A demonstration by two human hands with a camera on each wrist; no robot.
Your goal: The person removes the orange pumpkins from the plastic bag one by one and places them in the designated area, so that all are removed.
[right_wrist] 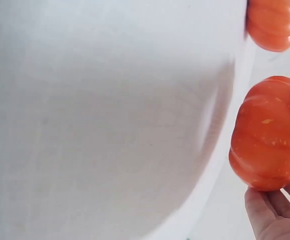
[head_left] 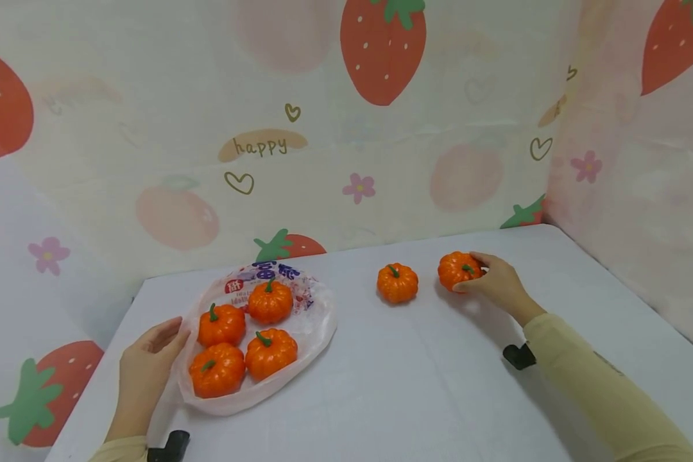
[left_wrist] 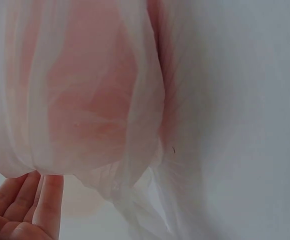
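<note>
My right hand (head_left: 502, 285) holds a small orange pumpkin (head_left: 457, 271) with a green stem at the right. The right wrist view shows thumb and fingers gripping that pumpkin (right_wrist: 267, 135) from opposite sides, its underside seemingly just off the table. A second pumpkin (head_left: 397, 283) sits on the table to its left. On the left lies a white plastic bag (head_left: 317, 346), spread wide, with several pumpkins (head_left: 271, 354) in it. At the bag's left rim, my left hand (head_left: 147, 366) has its fingers extended and loosely bent, touching or very near the plastic (left_wrist: 85, 120).
A white cloth covers the table (head_left: 393, 385). Behind it hangs a strawberry-print curtain (head_left: 381, 160), which also closes off the left and right sides. Black straps (head_left: 520, 356) hang below the wrists.
</note>
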